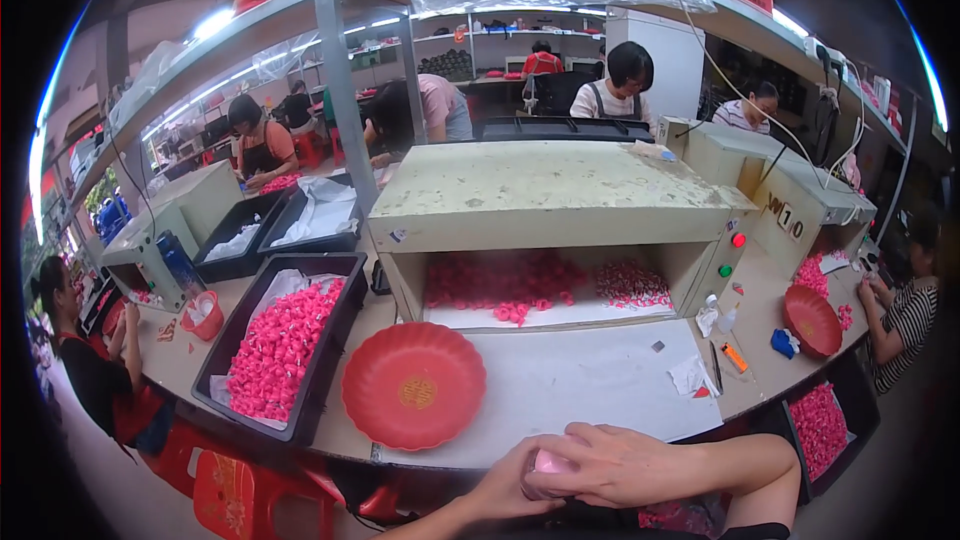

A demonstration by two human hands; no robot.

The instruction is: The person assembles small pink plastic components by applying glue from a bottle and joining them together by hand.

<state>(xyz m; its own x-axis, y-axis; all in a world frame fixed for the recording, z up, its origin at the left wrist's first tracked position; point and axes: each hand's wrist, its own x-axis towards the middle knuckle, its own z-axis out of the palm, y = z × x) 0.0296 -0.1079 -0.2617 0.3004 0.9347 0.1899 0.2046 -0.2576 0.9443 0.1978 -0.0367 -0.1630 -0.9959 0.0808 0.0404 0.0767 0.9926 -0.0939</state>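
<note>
Near the table's front edge, both my hands are closed round a small pink object (pixel 552 462). My left hand (pixel 503 486) wraps it from the left and from below. Over its top and right side lies my right hand (pixel 618 462), fingers curled. Only a smooth pink patch shows between the fingers, so its kind is hidden. Just beyond them is a white sheet (pixel 560 380). To the left stands a red scalloped plate (pixel 375 390) with a gold emblem.
A pale metal box (pixel 560 190) with an open front holds pink pieces (pixel 510 285). At left, a black tray (pixel 325 365) carries many pink pieces. A lighter (pixel 735 356), pen (pixel 716 368) and small bottle (pixel 708 316) lie right. Co-workers sit around.
</note>
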